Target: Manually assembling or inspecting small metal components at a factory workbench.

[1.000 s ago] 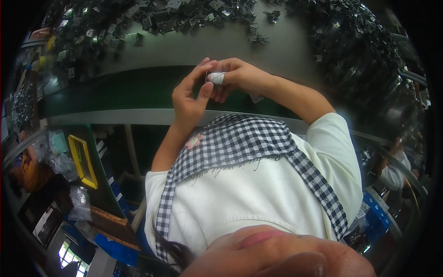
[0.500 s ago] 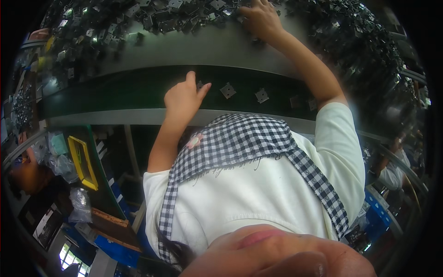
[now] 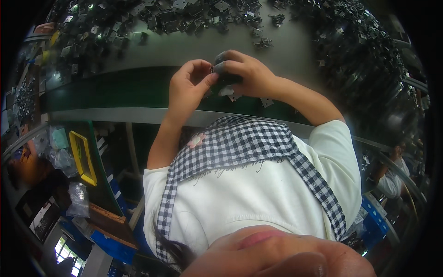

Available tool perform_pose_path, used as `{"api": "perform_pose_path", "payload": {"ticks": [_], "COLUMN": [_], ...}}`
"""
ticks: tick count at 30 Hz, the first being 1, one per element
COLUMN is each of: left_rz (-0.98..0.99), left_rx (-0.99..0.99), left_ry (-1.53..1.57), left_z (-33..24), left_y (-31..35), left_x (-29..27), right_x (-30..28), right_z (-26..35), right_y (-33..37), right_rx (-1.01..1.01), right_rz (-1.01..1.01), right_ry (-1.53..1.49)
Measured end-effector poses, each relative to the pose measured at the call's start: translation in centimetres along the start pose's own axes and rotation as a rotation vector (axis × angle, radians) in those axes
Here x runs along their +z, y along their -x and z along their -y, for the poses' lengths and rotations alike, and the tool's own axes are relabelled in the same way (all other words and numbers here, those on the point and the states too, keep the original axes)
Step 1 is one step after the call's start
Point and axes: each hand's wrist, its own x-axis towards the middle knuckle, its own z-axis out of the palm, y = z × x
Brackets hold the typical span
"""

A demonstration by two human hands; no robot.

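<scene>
Over the green strip, my left hand [image 3: 188, 87] pinches a small metal piece [image 3: 212, 69] between thumb and fingertips. My right hand [image 3: 251, 76] meets it from the other side, its curled fingers at the same piece; grey coverings wrap some fingertips. The piece is mostly hidden by the fingers, so its exact shape does not show. Below my right hand, a flat metal bracket with holes [image 3: 266, 102] lies on the green strip [image 3: 120, 94]. Another bracket [image 3: 234, 97] is partly covered by the right thumb.
Heaps of small metal brackets [image 3: 184, 16] spread across the far side of the grey metal table [image 3: 194, 46] and down its right. A metal rail [image 3: 110, 115] edges the strip near me. A yellow frame [image 3: 83, 158] hangs at left; another person [image 3: 394, 177] is at far right.
My right hand has come back from the far heap to meet my left. The left hand has lifted from the strip and now pinches a metal piece. The brackets on the strip are partly covered.
</scene>
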Motion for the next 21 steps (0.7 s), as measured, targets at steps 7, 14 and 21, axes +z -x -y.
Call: {"api": "perform_pose_path", "payload": {"ticks": [7,14,21], "left_rz": [0.101,0.215,0.229], "left_rx": [-0.207,0.544,0.365], "left_ry": [0.485,-0.504,-0.387], "left_z": [1.6,2.1,1.3], "left_y": [0.3,0.6,-5.2], "left_x": [-1.5,-2.2,-2.2], "right_x": [2.7,1.1,1.2], "right_z": [-1.5,1.1,-0.8], "right_y": [-0.5,-0.9,0.9], "right_rx": [0.020,0.720,0.820], "right_rz": [-0.105,0.303,0.095], "right_ry": [-0.344,-0.843,-1.333]}}
